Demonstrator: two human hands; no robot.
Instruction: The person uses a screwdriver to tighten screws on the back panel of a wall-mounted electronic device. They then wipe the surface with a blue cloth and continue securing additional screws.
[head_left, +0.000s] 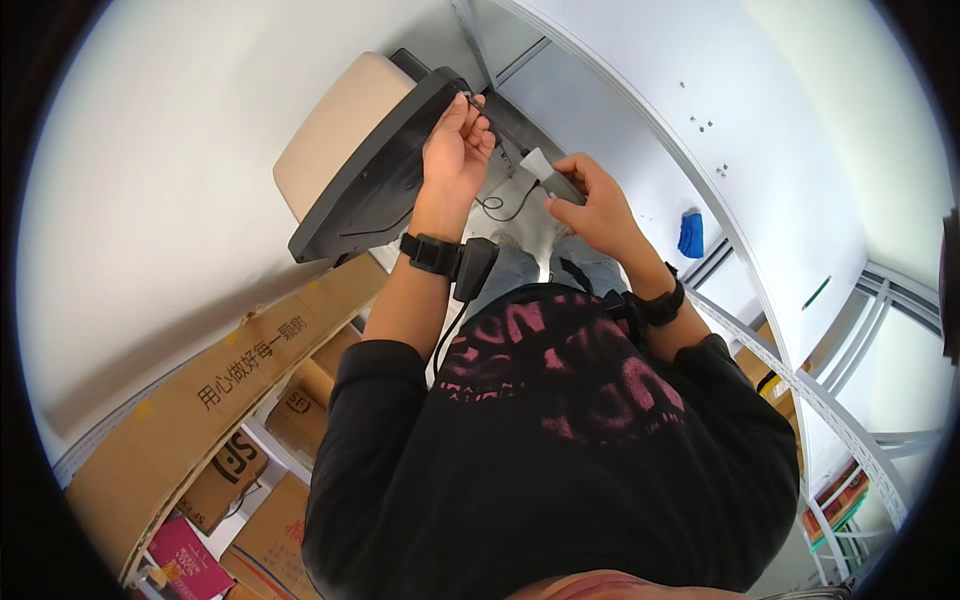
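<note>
My left hand is closed in a pinch at the upper corner of a black shell backed by a beige pad. What sits between its fingertips is too small to make out. A thin dark cable runs from near those fingers toward a grey block with a white end, which looks like a power adapter. My right hand grips this block, thumb on the near side and fingers over the far side. Another black cable loops below it.
A long cardboard strip edges a shelf at the left, with cardboard boxes and a magenta box. At the right stands a white table carrying small metal bits, a blue object and a green stick.
</note>
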